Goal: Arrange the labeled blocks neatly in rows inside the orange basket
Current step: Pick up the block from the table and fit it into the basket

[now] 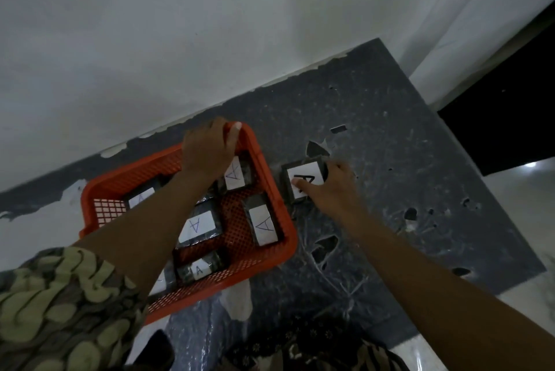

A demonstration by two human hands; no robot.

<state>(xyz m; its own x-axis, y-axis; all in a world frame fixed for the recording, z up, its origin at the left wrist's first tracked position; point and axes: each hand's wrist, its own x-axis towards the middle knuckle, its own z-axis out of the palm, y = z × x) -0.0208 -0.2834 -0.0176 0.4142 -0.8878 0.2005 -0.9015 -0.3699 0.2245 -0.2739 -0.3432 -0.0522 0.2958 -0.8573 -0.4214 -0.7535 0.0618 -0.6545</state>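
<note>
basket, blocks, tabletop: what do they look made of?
Basket: looks like moulded orange plastic, matte, with a fine mesh floor and lattice walls.
Blocks, e.g. the one outside the basket: dark and shiny, apparently foil or film wrapped, with white paper labels marked "A"; the core can't be told.
Tabletop: dark grey coated board, I'd guess; the coating is chipped and peeling, with wrinkled clear film over it.

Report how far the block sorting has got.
Done: several labeled blocks lie in the orange basket, though scattered, not in rows. In hand: the right hand grips a block on the dark mat; the left hand holds the basket's rim. Left: loading it, straightening all.
</note>
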